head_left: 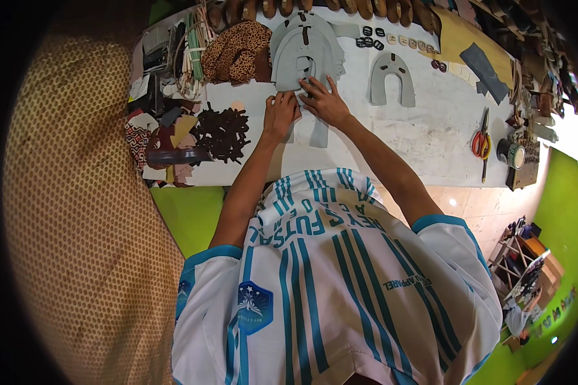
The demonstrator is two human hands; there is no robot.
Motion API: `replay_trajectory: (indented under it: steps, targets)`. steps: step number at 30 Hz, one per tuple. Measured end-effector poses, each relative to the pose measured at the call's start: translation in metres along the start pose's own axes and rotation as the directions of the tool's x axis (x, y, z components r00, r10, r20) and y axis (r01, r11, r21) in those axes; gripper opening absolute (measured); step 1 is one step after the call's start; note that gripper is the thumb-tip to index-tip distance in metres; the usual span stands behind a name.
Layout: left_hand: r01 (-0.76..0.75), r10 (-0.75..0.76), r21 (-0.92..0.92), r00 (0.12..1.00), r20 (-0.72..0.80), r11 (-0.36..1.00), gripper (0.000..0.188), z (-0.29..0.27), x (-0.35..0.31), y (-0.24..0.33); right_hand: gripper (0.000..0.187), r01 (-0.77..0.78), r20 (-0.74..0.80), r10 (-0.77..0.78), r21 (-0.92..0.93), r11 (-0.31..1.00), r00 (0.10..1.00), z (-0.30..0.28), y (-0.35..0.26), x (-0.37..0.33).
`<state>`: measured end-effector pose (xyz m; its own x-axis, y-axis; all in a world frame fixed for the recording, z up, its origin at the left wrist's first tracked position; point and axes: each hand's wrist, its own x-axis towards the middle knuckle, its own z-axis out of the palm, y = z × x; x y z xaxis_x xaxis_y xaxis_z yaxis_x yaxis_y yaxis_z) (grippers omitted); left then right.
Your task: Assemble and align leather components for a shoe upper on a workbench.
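Observation:
A grey U-shaped shoe-upper piece (318, 133) lies on the white work table in front of me, its two legs pointing toward my body. My left hand (280, 115) is at its upper left, fingers curled and pressed together; what they pinch is hidden. Beside it, my right hand (327, 104) rests with fingers stretched out and apart over the piece's upper edge. Just beyond both hands sits a stack of similar grey pieces (327, 54), with small dark brown strips on top. Another grey U-shaped piece (392, 80) with brown tabs lies apart to the right.
Left of my hands are a heap of dark brown strips (223, 133), leopard-print material (237, 51) and mixed scraps (167, 138). Shoe lasts (366, 9) line the far edge. Small buckles (369, 42) lie near them. At right are red-handled scissors (481, 142) and a tape roll (511, 154).

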<state>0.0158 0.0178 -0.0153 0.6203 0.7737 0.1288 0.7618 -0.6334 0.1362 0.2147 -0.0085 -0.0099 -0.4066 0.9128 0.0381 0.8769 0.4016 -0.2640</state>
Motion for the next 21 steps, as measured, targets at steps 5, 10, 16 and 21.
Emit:
replay_trajectory:
  steps: [5,10,16,21]
  targets:
    - [0.01,-0.011,-0.026,1.0,-0.013,1.0,0.023,-0.001,0.001,0.001,0.035,-0.006,-0.044,0.006,-0.005,1.0,0.999,0.005,-0.002,-0.002]
    - [-0.009,0.008,-0.087,1.0,-0.007,0.996,0.024,-0.007,0.0,-0.003,0.036,-0.005,-0.07,0.005,0.007,1.0,0.998,0.01,-0.001,-0.004]
    - [0.03,-0.026,-0.107,0.999,0.041,0.994,0.024,-0.008,0.001,0.0,0.035,-0.012,-0.093,0.012,0.0,1.0,0.996,0.009,-0.004,-0.005]
    - [0.005,-0.007,-0.056,1.0,-0.025,0.998,0.022,-0.001,0.002,0.0,0.033,-0.016,-0.083,0.018,0.015,1.0,0.996,0.008,-0.001,-0.005]
